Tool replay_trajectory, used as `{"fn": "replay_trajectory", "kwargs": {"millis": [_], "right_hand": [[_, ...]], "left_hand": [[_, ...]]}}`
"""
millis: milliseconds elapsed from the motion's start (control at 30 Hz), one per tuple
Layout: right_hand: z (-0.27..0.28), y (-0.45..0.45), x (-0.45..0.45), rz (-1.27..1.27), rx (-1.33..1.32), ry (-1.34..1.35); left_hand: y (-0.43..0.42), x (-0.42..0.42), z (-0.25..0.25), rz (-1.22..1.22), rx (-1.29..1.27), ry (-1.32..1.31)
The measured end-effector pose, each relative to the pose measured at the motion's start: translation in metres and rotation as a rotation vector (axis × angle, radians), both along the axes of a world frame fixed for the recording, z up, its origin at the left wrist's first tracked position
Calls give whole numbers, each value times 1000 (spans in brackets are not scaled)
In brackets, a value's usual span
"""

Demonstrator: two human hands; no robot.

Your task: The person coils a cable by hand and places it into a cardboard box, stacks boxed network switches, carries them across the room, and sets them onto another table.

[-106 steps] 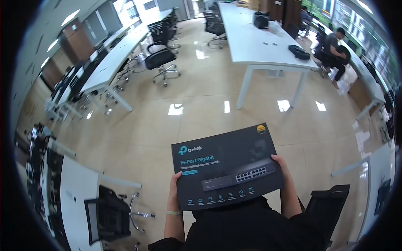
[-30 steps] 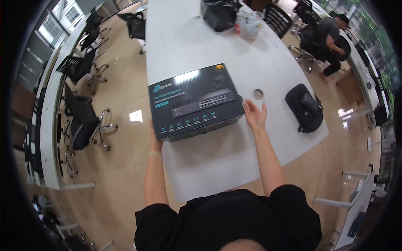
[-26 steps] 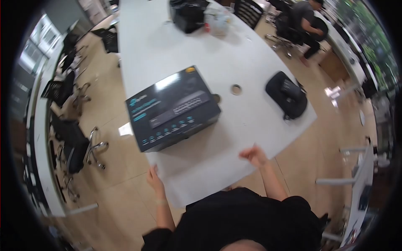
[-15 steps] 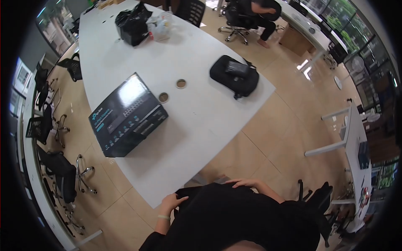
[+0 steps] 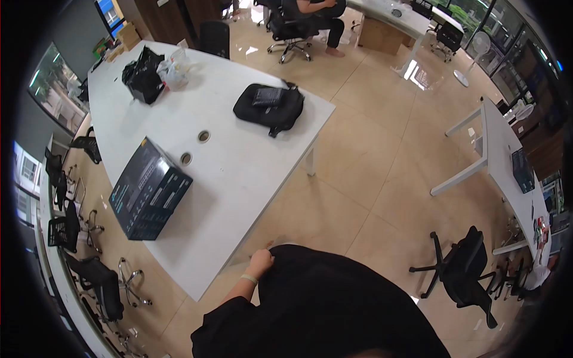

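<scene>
My left hand (image 5: 261,261), with a pale band at the wrist, is closed at the front edge of my black shirt (image 5: 322,298). Its fingers are curled and appear to pinch the cloth. My right hand is out of sight. Nearest to the left hand is the corner of a white table (image 5: 197,262). On it stands a dark box (image 5: 146,191) with printed text and icons, beside two round cable holes. A black bag (image 5: 271,113) lies at the table's right side with a small dark pack on top.
A black plastic bag (image 5: 143,74) and a clear bag (image 5: 173,70) sit farther back. An office chair (image 5: 456,271) stands at my right, before another white table (image 5: 507,161) bearing a dark box (image 5: 522,170). A seated person (image 5: 319,18) is in the back. Chairs line the left.
The view has swung right, so the table and box sit farther left. My right hand has left the view. My left hand has gone from resting on the shirt to a closed shape.
</scene>
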State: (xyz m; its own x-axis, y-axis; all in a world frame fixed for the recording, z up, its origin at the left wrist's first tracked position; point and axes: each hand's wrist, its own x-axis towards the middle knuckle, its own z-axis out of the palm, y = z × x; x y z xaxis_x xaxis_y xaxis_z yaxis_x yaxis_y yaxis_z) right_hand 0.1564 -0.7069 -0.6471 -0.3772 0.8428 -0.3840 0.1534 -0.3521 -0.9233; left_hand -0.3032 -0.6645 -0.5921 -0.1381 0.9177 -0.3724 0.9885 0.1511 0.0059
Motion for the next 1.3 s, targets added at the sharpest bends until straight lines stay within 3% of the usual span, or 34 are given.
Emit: {"fn": "replay_trajectory", "kwargs": {"millis": [67, 200, 267, 367, 500, 733, 900, 967, 1033, 1100, 1300], "right_hand": [[-2, 10, 7, -71, 34, -54], [-11, 44, 14, -159, 78, -117], [-15, 70, 20, -181, 100, -138], [-21, 117, 22, -184, 127, -159], [-19, 179, 26, -166, 155, -185], [-8, 271, 51, -155, 181, -199], [-3, 312, 92, -218, 153, -228], [-7, 321, 110, -253, 132, -254], [-12, 323, 129, -280, 104, -270], [-15, 324, 147, -304, 83, -286], [-24, 323, 191, -372, 39, -305]], "left_hand": [[28, 38, 33, 105, -143, -142], [61, 63, 42, 185, -121, -253], [58, 88, 68, -46, -38, -505], [50, 89, 77, -215, -255, -733], [77, 113, 84, -251, -187, -687], [207, 151, 88, -472, -132, -458], [306, 167, 79, -556, -206, -301], [333, 192, 88, -582, -353, -172], [358, 201, 58, -608, -429, -193], [370, 207, 25, -820, -275, -433], [406, 276, 19, -753, -625, -373]]}}
